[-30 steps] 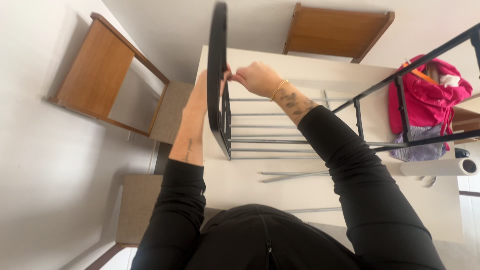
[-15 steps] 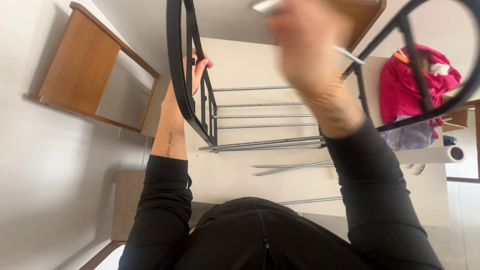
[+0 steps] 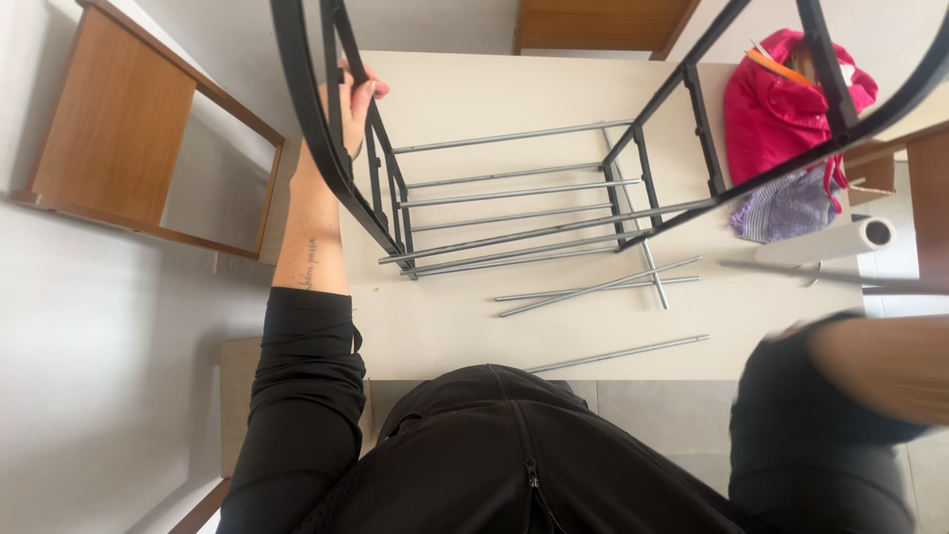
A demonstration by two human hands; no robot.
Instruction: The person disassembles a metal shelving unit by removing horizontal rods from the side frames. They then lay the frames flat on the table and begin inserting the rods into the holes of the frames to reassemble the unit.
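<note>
Rack frame [image 3: 514, 213]: black metal side frames joined by thin grey rods, standing on the desk, towards its far left part; left side frame upright near the left edge, right side frame tilted towards the far right corner.
Left hand [image 3: 351, 104]: clamped on the upright bars of the left side frame, fingers wrapped over the top.
Right hand: out of view past the right edge; only a blurred forearm and black sleeve [image 3: 820, 415] visible at the near right; open or closed cannot be told.
Handling: likely stiff and fairly light, but loose and wobbly at the rod joints; smooth painted tube, somewhat slippery. Best hold judged to be on a thick upright of a side frame, not on the thin rods, which could slip out or bend.
Loose rods [image 3: 598, 287]: several grey ones lying flat just near of the frame, one more [image 3: 618, 353] along the near edge.
Desk [image 3: 474, 89]: pale top.
Far right corner: red garment [image 3: 781, 99], purple cloth [image 3: 786, 210], white paper roll [image 3: 830, 242].
Around: wooden chairs [image 3: 114, 124] at left and far edges.
</note>
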